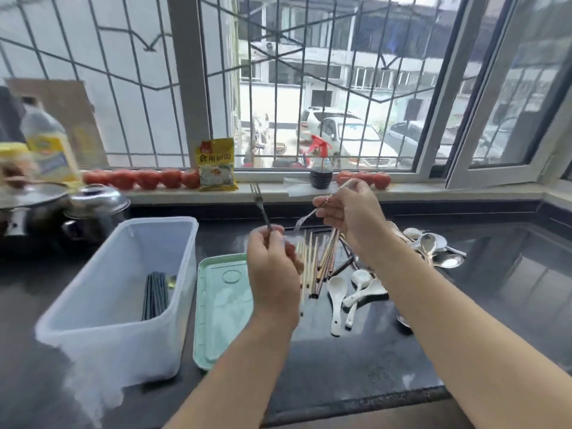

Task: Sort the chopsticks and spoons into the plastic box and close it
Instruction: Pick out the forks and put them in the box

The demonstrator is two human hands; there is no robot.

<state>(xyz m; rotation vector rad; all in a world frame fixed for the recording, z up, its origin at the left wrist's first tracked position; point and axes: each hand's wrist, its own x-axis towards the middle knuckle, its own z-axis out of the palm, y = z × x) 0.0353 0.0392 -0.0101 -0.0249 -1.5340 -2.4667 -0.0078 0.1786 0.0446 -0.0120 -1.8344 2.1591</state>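
A dark tabletop (pixel 356 360) ran below a barred window (pixel 309 88). On it stood the plastic box (pixel 123 292), dark chopsticks (pixel 154 295) inside, its green lid (pixel 219 308) alongside. Loose chopsticks (pixel 318 264) and spoons (pixel 340 292) lay right of that. Both hands were raised: the left hand (pixel 272 274) pinched an upright fork (pixel 261 205), and the right hand (pixel 353 215) pinched another fork (pixel 306 216), tines pointing down-left.

Left side was pretty smeared: the bottle (pixel 51 144), jar (pixel 14 164) and pots (pixel 93 209) were just blur, and the box (pixel 93 320) had its near corner smudged. The left hand (pixel 274 274) covered part of the chopsticks (pixel 315 264). The right forearm hid some metal spoons (pixel 433 246). Both forearms ran off the bottom edge.
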